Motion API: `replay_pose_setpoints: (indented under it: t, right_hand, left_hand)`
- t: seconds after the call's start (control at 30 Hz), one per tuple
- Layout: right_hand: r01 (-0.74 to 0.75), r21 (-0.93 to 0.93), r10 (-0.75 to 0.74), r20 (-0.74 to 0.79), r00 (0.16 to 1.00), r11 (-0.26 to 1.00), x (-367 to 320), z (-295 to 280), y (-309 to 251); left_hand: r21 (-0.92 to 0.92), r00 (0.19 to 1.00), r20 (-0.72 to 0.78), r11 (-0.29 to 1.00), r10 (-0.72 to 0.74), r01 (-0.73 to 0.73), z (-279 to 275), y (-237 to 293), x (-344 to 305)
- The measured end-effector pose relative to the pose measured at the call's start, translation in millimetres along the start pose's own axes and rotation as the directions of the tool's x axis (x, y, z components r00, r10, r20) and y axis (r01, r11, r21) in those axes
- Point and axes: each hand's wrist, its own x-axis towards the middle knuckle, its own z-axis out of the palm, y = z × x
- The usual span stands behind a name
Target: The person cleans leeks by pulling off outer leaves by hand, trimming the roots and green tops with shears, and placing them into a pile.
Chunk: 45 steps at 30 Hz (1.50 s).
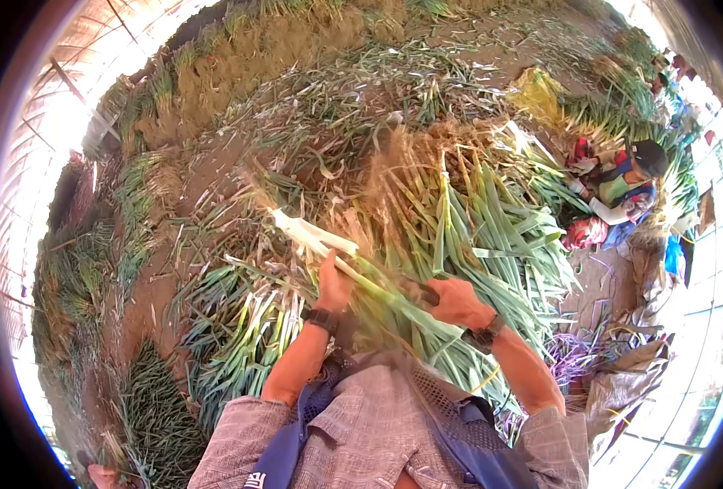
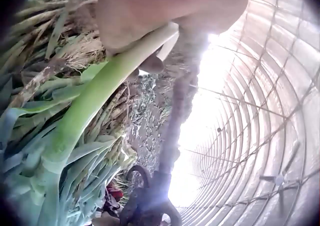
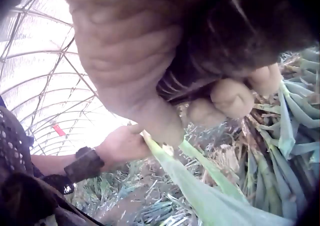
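Observation:
My left hand (image 1: 335, 285) grips a leek (image 1: 378, 287) near its white lower end, roots pointing up and left. In the left wrist view the leek (image 2: 95, 100) runs from under the hand down to its green leaves. My right hand (image 1: 462, 304) is beside the stalk, fingers curled round a dark tool handle (image 3: 220, 45); I cannot tell what kind of tool it is. The thumb (image 3: 162, 121) overlaps the leek's leaf in the right wrist view. Just beyond the hands lies a large heap of leeks (image 1: 492, 216), roots uppermost.
Several leeks with white stems (image 1: 268, 326) lie left of my body. Leaf scraps (image 1: 329, 106) litter the soil ahead. Another person (image 1: 626, 191) in a dark cap sits at the right, near a yellow sack (image 1: 537, 94). Purple ties (image 1: 572, 356) lie at the lower right.

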Motion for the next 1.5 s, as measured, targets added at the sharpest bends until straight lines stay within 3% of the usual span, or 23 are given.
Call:
replay_pose_setpoints:
  t: [0.07,0.13,0.17,0.2,0.23,0.27,0.4,0.43,0.5,0.7,0.77,0.8,0.87,0.93,1.0,1.03,1.1,1.13,1.17,1.27,1.33,1.4,1.5]
  right_hand:
    - [-0.063,-0.02,0.063,0.005,0.998,0.998,0.1,4.5,1.2]
    - [0.031,0.012,-0.029,-0.127,0.991,0.999,2.6,12.9,6.1]
    - [0.028,0.013,-0.026,-0.13,0.991,1.0,3.9,12.7,1.8]
    - [0.044,0.087,-0.03,-0.161,0.987,0.995,8.7,11.8,-6.6]
    - [0.063,0.157,-0.032,-0.194,0.981,0.986,13.8,10.7,-12.9]
    - [0.058,0.155,-0.026,-0.199,0.98,0.986,18.5,11.6,-15.7]
    - [0.078,0.017,-0.076,-0.121,0.99,0.997,36.2,16.6,-20.6]
    - [0.038,0.055,-0.031,-0.137,0.99,0.998,36.5,14.0,-24.0]
    - [0.003,0.094,0.01,-0.136,0.991,0.996,34.6,12.9,-28.3]
    - [-0.063,0.051,0.063,-0.006,0.998,0.997,28.1,-2.4,-22.7]
    - [-0.04,0.029,0.038,0.053,0.998,0.999,25.9,0.7,-8.6]
    - [-0.058,0.021,0.057,0.047,0.997,0.998,23.4,1.5,0.0]
    - [-0.119,0.068,0.118,0.015,0.993,0.991,20.2,2.6,9.0]
    - [-0.224,0.094,0.223,0.029,0.974,0.97,9.4,0.4,26.0]
    - [-0.303,0.46,0.315,0.053,0.948,0.835,-0.2,10.8,75.7]
    - [-0.31,0.46,0.322,0.056,0.945,0.832,-0.7,19.6,100.9]
    - [-0.505,0.32,0.555,-0.084,0.828,0.802,-0.8,34.1,145.2]
    - [-0.51,0.32,0.559,-0.082,0.825,0.799,-2.5,30.4,156.2]
    - [-0.541,0.286,0.577,-0.052,0.815,0.791,0.2,23.6,166.0]
    - [-0.591,0.252,0.614,-0.013,0.79,0.766,11.7,23.2,190.9]
    - [-0.574,0.254,0.585,0.035,0.81,0.779,20.2,29.6,209.2]
    - [-0.517,0.281,0.532,0.026,0.846,0.808,26.5,18.7,206.6]
    - [-0.596,0.45,0.649,0.047,0.759,0.665,37.6,13.9,211.9]
  left_hand:
    - [0.022,1.0,-0.021,1.0,0.014,-0.014,6.8,0.2,-1.7]
    - [0.188,0.999,0.036,0.982,-0.023,0.016,16.4,-7.0,-9.9]
    - [0.666,0.929,0.288,0.647,0.234,-0.37,-32.1,-39.1,23.8]
    - [0.665,0.928,0.294,0.649,0.228,-0.37,-20.0,-38.2,16.5]
    - [0.425,0.968,0.249,0.895,0.028,-0.135,6.8,-31.6,-3.4]
    - [0.134,0.947,0.264,0.979,-0.183,0.151,34.6,-24.4,-25.8]
    - [0.01,0.936,0.287,0.978,-0.204,0.211,47.2,-28.6,-39.9]
    - [0.056,0.961,0.165,0.975,-0.223,0.217,64.7,-22.7,-49.2]
    - [0.091,0.97,0.154,0.98,-0.187,0.175,52.3,-30.5,-47.7]
    - [0.172,0.925,0.264,0.957,-0.272,0.232,29.8,-27.7,-35.5]
    - [0.099,0.954,0.097,0.956,-0.284,0.275,35.3,-31.5,-34.5]
    - [0.096,0.948,0.109,0.952,-0.299,0.289,38.3,-33.8,-31.5]
    - [0.184,0.99,0.105,0.98,-0.098,0.077,32.3,-28.0,-22.0]
    - [-0.004,0.999,-0.009,0.999,-0.036,0.036,30.5,-6.1,-8.2]
    - [0.123,0.974,-0.095,0.974,0.204,-0.192,36.7,32.8,-4.6]
    - [0.176,0.94,-0.124,0.94,0.317,-0.294,34.0,56.5,-1.3]
    - [0.29,0.847,-0.176,0.849,0.501,-0.442,26.3,116.7,7.5]
    - [0.257,0.815,-0.105,0.807,0.57,-0.532,7.6,146.4,11.2]
    - [0.305,0.787,-0.153,0.786,0.598,-0.538,0.4,184.5,15.2]
    - [0.534,0.612,-0.099,0.561,0.785,-0.633,-17.3,291.7,4.5]
    - [0.754,0.515,-0.101,0.403,0.851,-0.519,-34.7,362.6,-9.2]
    - [0.943,0.516,-0.009,0.179,0.857,-0.282,-47.4,414.8,-38.6]
    - [0.957,0.467,0.264,-0.29,0.844,-0.018,-156.2,503.3,-32.0]
